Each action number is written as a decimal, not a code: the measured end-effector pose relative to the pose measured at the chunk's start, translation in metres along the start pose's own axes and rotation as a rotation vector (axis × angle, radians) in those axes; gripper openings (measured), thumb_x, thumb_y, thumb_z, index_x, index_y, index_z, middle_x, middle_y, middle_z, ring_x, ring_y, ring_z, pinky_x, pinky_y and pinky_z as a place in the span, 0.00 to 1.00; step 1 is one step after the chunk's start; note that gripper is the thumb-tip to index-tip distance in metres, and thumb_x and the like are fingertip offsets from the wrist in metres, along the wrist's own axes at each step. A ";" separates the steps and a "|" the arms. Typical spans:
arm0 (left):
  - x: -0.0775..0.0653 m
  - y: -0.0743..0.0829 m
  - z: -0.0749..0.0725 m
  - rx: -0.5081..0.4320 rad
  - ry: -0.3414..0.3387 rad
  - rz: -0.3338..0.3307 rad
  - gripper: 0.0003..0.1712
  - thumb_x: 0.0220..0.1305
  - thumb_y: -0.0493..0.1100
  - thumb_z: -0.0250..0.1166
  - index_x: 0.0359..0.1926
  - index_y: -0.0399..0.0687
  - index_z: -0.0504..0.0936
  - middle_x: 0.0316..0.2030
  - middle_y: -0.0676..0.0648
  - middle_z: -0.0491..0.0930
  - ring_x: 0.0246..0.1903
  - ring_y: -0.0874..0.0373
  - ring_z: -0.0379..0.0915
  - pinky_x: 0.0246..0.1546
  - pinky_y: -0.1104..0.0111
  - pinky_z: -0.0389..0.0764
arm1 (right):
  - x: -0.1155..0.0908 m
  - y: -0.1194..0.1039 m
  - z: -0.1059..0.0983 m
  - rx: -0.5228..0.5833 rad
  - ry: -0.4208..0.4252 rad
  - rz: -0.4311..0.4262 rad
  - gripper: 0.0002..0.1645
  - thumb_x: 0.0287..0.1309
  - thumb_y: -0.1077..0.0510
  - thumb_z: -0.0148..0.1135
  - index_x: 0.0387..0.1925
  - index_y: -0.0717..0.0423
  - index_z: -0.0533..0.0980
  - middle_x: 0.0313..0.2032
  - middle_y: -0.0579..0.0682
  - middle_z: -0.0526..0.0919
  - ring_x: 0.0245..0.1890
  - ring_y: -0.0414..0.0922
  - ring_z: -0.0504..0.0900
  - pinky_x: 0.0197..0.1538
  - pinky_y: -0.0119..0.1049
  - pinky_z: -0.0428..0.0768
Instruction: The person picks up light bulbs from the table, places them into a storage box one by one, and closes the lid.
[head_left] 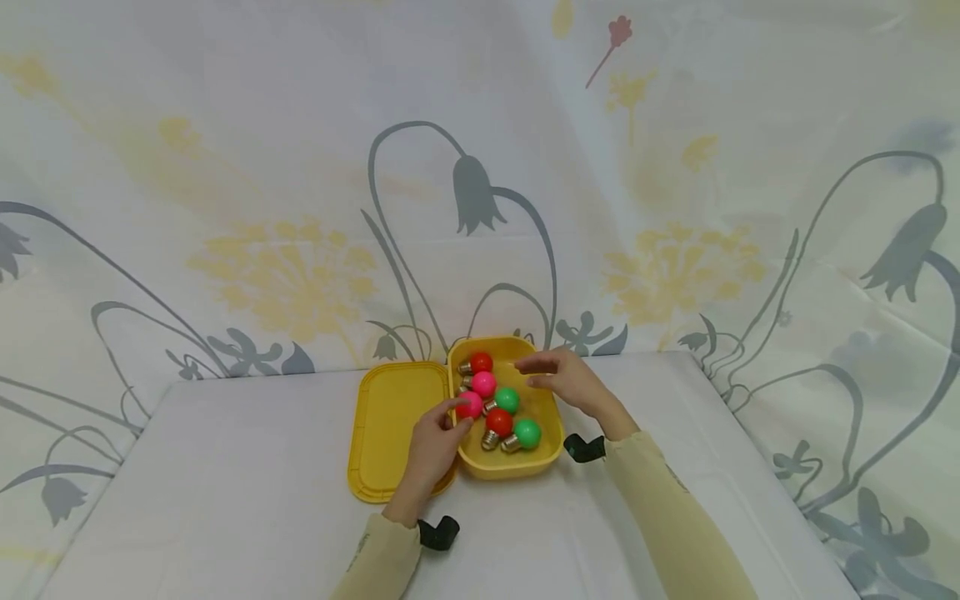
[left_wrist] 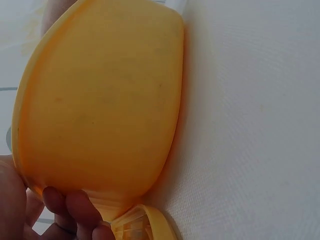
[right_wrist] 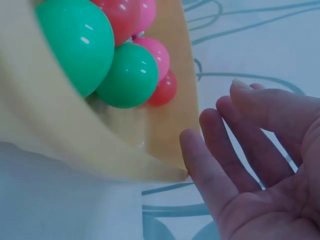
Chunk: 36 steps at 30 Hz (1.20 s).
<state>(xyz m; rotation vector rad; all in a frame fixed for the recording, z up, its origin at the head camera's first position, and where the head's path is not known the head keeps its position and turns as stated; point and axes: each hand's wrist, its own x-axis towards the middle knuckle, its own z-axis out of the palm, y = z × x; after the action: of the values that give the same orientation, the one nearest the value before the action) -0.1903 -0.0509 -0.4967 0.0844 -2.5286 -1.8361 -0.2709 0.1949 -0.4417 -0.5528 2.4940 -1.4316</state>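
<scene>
Several round bulbs with silver screw bases lie in a yellow box: two green bulbs (head_left: 527,433), two red bulbs (head_left: 498,422) and two pink bulbs (head_left: 483,384). My left hand (head_left: 433,442) is at the box's left rim, thumb and index finger close about the nearer pink bulb (head_left: 470,404). Other fingertips (left_wrist: 82,207) are curled outside the box wall (left_wrist: 105,95). Whether this hand pinches the bulb or the rim cannot be told. Over the right rim, my right hand (head_left: 573,383) holds nothing, its fingers relaxed and spread beside the box corner (right_wrist: 167,170).
A yellow lid (head_left: 390,425) lies flat against the left side of the box, partly under my left forearm. Both stand on a white-covered table (head_left: 247,483), near its back edge. Behind rises a flower-printed cloth (head_left: 300,167).
</scene>
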 end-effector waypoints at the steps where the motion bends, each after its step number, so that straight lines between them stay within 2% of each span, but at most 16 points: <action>1: 0.000 0.000 -0.001 -0.003 -0.004 -0.003 0.18 0.65 0.43 0.67 0.56 0.50 0.83 0.25 0.49 0.68 0.27 0.55 0.65 0.23 0.71 0.63 | -0.001 0.000 0.000 -0.001 0.006 -0.001 0.19 0.64 0.64 0.61 0.56 0.63 0.79 0.54 0.59 0.82 0.58 0.55 0.78 0.57 0.47 0.77; 6: -0.002 0.000 -0.004 -0.014 -0.020 -0.007 0.23 0.65 0.46 0.68 0.61 0.55 0.81 0.27 0.48 0.70 0.29 0.55 0.66 0.24 0.72 0.65 | -0.008 0.001 0.002 -0.016 0.038 -0.013 0.18 0.65 0.63 0.61 0.55 0.63 0.80 0.53 0.59 0.82 0.57 0.54 0.79 0.57 0.46 0.77; 9: -0.002 -0.001 -0.007 -0.032 -0.024 -0.005 0.24 0.65 0.46 0.68 0.62 0.55 0.80 0.28 0.48 0.72 0.29 0.55 0.67 0.24 0.72 0.67 | -0.012 0.001 0.003 -0.017 0.046 -0.016 0.18 0.66 0.64 0.60 0.56 0.64 0.79 0.53 0.61 0.82 0.57 0.55 0.79 0.58 0.47 0.76; 13: -0.002 -0.002 -0.013 -0.049 -0.021 -0.004 0.23 0.66 0.45 0.67 0.62 0.54 0.80 0.30 0.47 0.75 0.29 0.55 0.69 0.26 0.71 0.72 | -0.018 0.001 0.006 -0.008 0.074 -0.001 0.18 0.66 0.64 0.60 0.56 0.63 0.79 0.53 0.58 0.82 0.56 0.54 0.79 0.57 0.46 0.76; 18: -0.002 -0.005 -0.025 -0.051 0.000 0.001 0.21 0.67 0.43 0.66 0.61 0.52 0.81 0.31 0.47 0.80 0.31 0.53 0.77 0.33 0.70 0.79 | -0.025 0.000 0.012 0.014 0.113 0.015 0.18 0.67 0.64 0.60 0.57 0.62 0.78 0.55 0.58 0.81 0.55 0.53 0.80 0.56 0.43 0.77; 23: -0.003 -0.009 -0.041 -0.040 0.028 0.008 0.22 0.68 0.40 0.64 0.62 0.48 0.79 0.35 0.45 0.83 0.34 0.52 0.83 0.41 0.65 0.82 | -0.032 -0.001 0.020 0.040 0.150 0.022 0.20 0.67 0.65 0.59 0.59 0.62 0.77 0.56 0.61 0.80 0.56 0.52 0.80 0.58 0.44 0.76; 29: -0.003 -0.012 -0.062 -0.025 0.057 0.000 0.22 0.69 0.40 0.62 0.64 0.46 0.78 0.41 0.42 0.85 0.37 0.50 0.83 0.44 0.63 0.81 | -0.044 -0.004 0.033 0.077 0.184 0.019 0.22 0.67 0.66 0.59 0.62 0.61 0.75 0.58 0.61 0.79 0.57 0.53 0.79 0.59 0.46 0.75; 36: -0.005 -0.017 -0.099 0.083 0.066 -0.025 0.24 0.70 0.43 0.62 0.66 0.46 0.75 0.48 0.41 0.83 0.47 0.46 0.80 0.51 0.58 0.79 | -0.052 -0.008 0.048 0.162 0.227 -0.017 0.26 0.65 0.68 0.60 0.64 0.66 0.71 0.61 0.62 0.76 0.59 0.56 0.78 0.60 0.44 0.73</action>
<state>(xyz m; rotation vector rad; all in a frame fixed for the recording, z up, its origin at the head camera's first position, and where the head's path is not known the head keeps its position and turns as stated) -0.1801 -0.1495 -0.4821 0.1753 -2.5699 -1.7066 -0.2042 0.1754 -0.4595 -0.4013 2.5106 -1.7738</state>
